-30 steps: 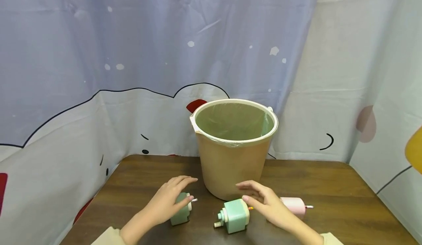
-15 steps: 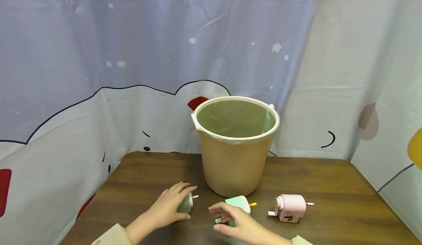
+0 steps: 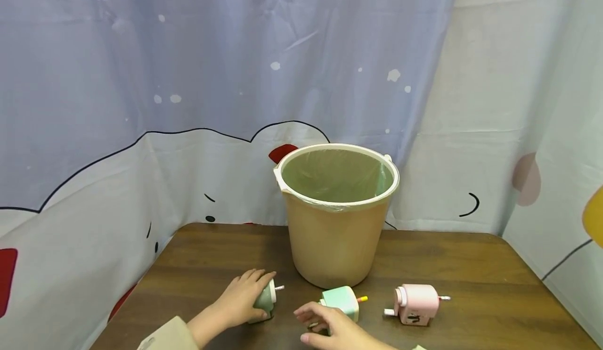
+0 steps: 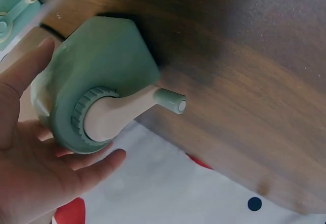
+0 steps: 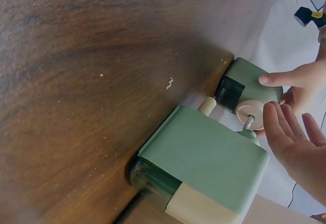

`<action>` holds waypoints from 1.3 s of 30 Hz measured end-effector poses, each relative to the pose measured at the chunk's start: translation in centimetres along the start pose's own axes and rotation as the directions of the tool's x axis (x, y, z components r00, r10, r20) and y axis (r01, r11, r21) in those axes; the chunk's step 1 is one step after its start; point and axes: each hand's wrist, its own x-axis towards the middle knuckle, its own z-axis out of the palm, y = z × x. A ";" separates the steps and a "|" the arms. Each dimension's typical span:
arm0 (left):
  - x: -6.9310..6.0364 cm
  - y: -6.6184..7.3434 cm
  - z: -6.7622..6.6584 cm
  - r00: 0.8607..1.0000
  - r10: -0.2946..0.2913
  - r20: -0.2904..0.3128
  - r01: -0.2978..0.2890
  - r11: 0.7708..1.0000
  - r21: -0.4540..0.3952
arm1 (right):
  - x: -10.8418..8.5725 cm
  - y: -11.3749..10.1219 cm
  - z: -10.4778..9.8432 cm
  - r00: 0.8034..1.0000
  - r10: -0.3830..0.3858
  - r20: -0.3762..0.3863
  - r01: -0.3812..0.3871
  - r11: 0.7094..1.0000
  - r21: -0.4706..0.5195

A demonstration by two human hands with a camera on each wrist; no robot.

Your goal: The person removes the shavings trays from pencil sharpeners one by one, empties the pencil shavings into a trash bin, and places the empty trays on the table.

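Observation:
A grey-green crank pencil sharpener [image 3: 265,302] with a pencil in it stands on the table at the left. My left hand [image 3: 239,298] grips it from above, thumb on one side and fingers on the other; its crank [image 4: 127,113] stays uncovered in the left wrist view. In the middle is a mint-green pencil sharpener [image 3: 342,302], holding a yellow-tipped pencil [image 3: 362,298]. My right hand [image 3: 336,330] hovers at its crank side, fingers loosely bent and partly hiding it. The right wrist view has these fingers [image 5: 298,145] apart from the mint body [image 5: 209,155].
A pink pencil sharpener [image 3: 419,304] with a pencil stands to the right. Behind the sharpeners is a large beige bucket [image 3: 334,245] with a clear liner. Small crumbs [image 5: 169,83] lie on the wooden table [image 3: 461,266]. A printed curtain [image 3: 212,78] hangs at the back.
My right hand has moved left, from between the mint and pink sharpeners to the mint one's crank side. My left hand has settled lower around the grey-green sharpener.

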 end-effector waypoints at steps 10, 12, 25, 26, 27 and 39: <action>0.3 -0.4 0.6 0.999 -0.037 -0.027 0.038 0.999 0.011 | -0.1 0.6 -0.2 0.998 -0.065 -0.015 0.065 0.997 -0.037; 0.4 -0.4 0.5 0.999 -0.035 -0.040 0.035 0.999 -0.003 | -0.3 0.5 -0.3 0.997 -0.077 -0.024 0.076 0.996 -0.054; 0.1 0.5 -2.1 0.997 -0.047 -0.060 0.041 0.995 -0.096 | -0.7 0.3 -0.1 0.996 -0.088 0.014 0.089 0.991 -0.099; 0.0 0.7 -2.4 0.997 -0.039 -0.063 0.033 0.996 -0.085 | -0.6 0.3 0.0 0.995 -0.095 0.015 0.096 0.989 -0.110; -0.1 0.8 -2.6 0.997 -0.028 -0.069 0.024 0.997 -0.068 | -0.6 0.3 0.1 0.995 -0.101 0.014 0.102 0.988 -0.118; 0.4 3.0 -5.7 0.982 0.164 -0.090 -0.163 0.986 0.021 | -1.2 -0.2 -0.3 0.991 -0.084 -0.105 0.077 0.995 -0.071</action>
